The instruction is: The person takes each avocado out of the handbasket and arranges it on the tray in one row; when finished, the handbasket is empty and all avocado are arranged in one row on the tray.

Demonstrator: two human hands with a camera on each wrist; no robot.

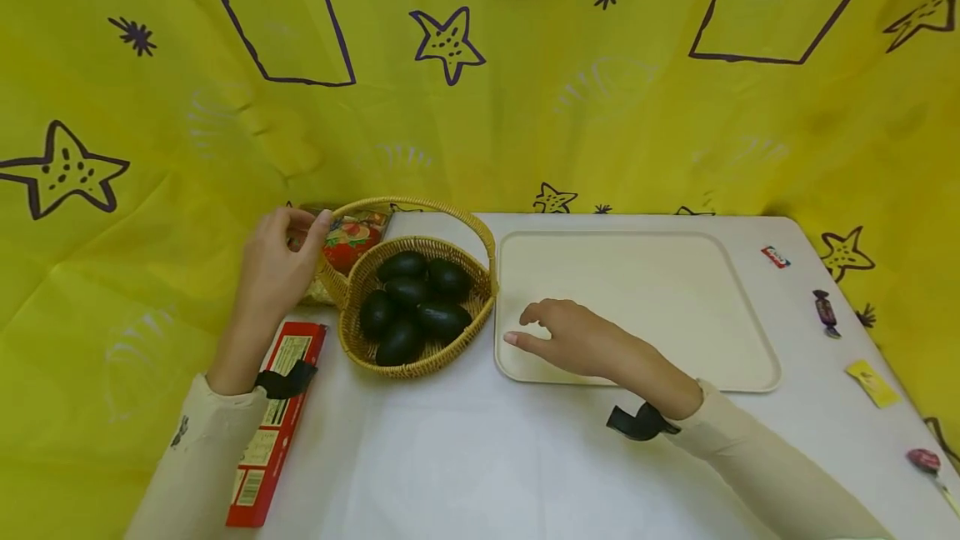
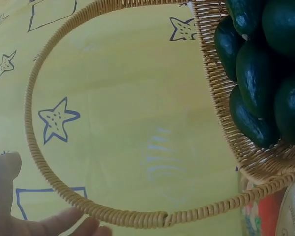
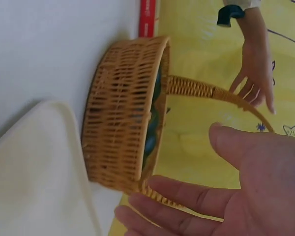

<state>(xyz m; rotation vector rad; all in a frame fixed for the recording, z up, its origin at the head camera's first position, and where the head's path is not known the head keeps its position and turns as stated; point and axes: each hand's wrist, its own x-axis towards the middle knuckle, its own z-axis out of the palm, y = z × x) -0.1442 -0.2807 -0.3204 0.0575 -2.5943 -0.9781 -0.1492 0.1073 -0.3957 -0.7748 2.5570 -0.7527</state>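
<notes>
Basket (image 1: 352, 340), wicker, holding dark avocados (image 1: 411, 305) (several). Left hand (image 1: 279, 261) beside its handle, fingers loosely curled, holding nothing; right hand (image 1: 570, 340) right of basket, relaxed, resting on tray (image 1: 735, 357).

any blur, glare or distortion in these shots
Head view: sharp but wide-angle, the table edges splaying outward; soft even light, no glare. Left wrist view: the left hand is a close blur. Right wrist view: the right hand looms soft, the basket clearer.
</notes>
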